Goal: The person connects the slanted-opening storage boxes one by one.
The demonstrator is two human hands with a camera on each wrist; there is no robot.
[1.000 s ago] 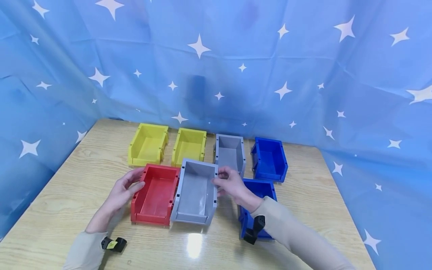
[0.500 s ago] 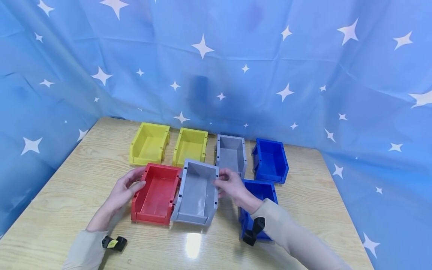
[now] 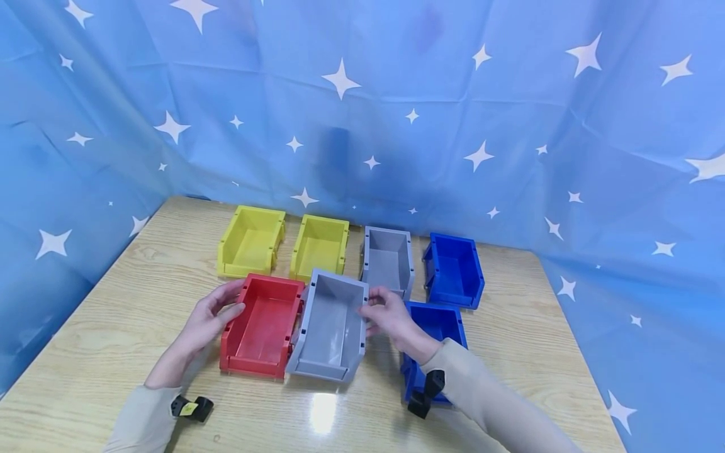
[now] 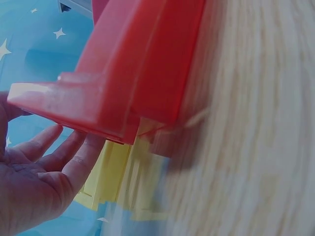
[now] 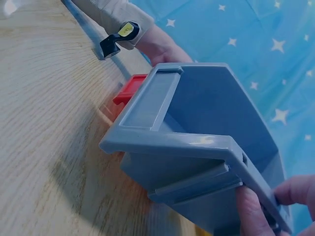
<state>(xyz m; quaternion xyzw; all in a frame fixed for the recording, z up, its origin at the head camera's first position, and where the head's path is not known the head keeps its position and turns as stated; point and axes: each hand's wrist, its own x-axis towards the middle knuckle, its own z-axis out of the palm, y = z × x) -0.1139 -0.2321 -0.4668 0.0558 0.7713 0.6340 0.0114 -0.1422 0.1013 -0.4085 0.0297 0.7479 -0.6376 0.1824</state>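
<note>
A red storage bin (image 3: pixel 263 324) sits at the front of the wooden table, its open side up. My left hand (image 3: pixel 205 318) holds its left wall, thumb over the rim and fingers along the outside. Beside it on the right, a grey storage bin (image 3: pixel 328 321) is tilted, its left side right against the red bin. My right hand (image 3: pixel 396 318) pinches the grey bin's right rim between thumb and fingers. In the right wrist view, the grey bin's underside stands over the tabletop, with the fingers (image 5: pixel 253 211) on its outer wall.
Behind stand two yellow bins (image 3: pixel 249 242) (image 3: pixel 320 245), a second grey bin (image 3: pixel 387 258) and a blue bin (image 3: pixel 453 270). Another blue bin (image 3: pixel 436 321) lies partly under the right forearm. A blue star-patterned cloth (image 3: pixel 396 94) hangs at the table's back and sides.
The grey bin in my right hand has shifted slightly, its back edge dipping a little toward me. My left hand and the red bin stay in place.
</note>
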